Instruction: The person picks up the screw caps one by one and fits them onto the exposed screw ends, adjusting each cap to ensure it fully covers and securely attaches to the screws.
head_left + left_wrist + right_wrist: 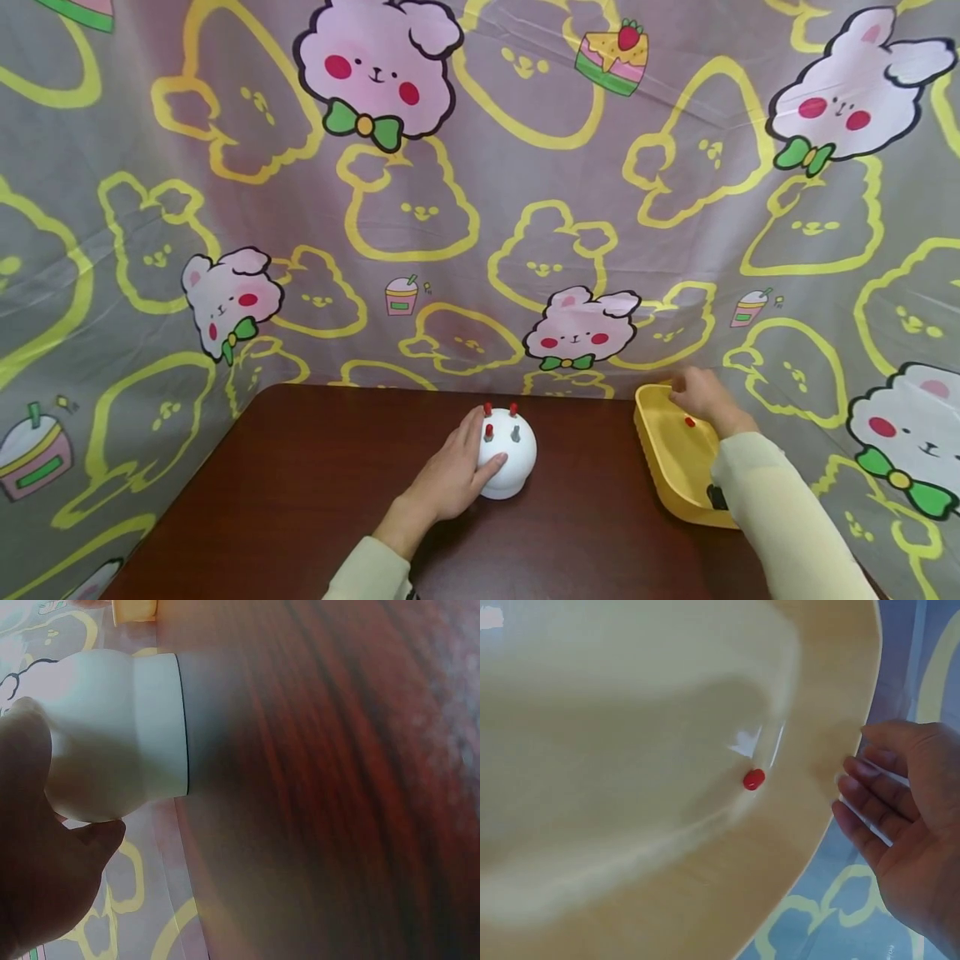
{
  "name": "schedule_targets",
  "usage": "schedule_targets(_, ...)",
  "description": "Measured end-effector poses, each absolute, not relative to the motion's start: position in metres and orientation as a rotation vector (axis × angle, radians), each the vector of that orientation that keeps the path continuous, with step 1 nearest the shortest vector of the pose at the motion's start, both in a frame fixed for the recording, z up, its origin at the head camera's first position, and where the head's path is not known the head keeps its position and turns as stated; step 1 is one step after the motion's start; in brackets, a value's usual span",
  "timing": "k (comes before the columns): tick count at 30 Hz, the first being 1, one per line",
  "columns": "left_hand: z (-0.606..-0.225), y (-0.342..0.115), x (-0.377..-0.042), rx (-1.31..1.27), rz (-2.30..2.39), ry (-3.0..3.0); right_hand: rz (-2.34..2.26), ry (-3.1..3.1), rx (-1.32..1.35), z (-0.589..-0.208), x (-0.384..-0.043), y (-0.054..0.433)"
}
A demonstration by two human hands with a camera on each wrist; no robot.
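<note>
A white rounded holder (pixel 508 457) stands on the dark wooden table (pixel 300 483), with three red pegs and a grey one stuck in its top. My left hand (pixel 450 479) grips its near left side, and in the left wrist view the thumb (pixel 45 855) lies against the holder's white belly (pixel 112 742). My right hand (pixel 701 400) hovers at the far rim of a yellow tray (pixel 663 467), fingers loosely bent and holding nothing. One small red piece (pixel 688 422) lies in the tray. In the right wrist view this red piece (pixel 754 779) sits just left of my fingertips (pixel 851 787).
A cartoon-rabbit cloth (pixel 480 208) hangs behind and at both sides of the table. The tray sits at the table's right edge, with a dark object (pixel 716 497) at its near end beside my sleeve. Bare wood lies left of and in front of the holder.
</note>
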State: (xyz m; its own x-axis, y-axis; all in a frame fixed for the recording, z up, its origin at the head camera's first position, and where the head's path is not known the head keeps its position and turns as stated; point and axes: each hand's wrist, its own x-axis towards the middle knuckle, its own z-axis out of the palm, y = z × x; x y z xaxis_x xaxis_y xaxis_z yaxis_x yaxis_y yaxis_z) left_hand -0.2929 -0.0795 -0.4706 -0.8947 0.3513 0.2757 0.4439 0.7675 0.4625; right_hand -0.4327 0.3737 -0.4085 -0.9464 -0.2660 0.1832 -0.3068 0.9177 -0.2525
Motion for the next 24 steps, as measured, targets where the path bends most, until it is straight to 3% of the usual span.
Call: schedule_targets(24, -0.473, -0.082, -0.291, -0.619, -0.816, -2.788, 0.281, -3.098, 0.314, -0.422, -0.435, 0.38)
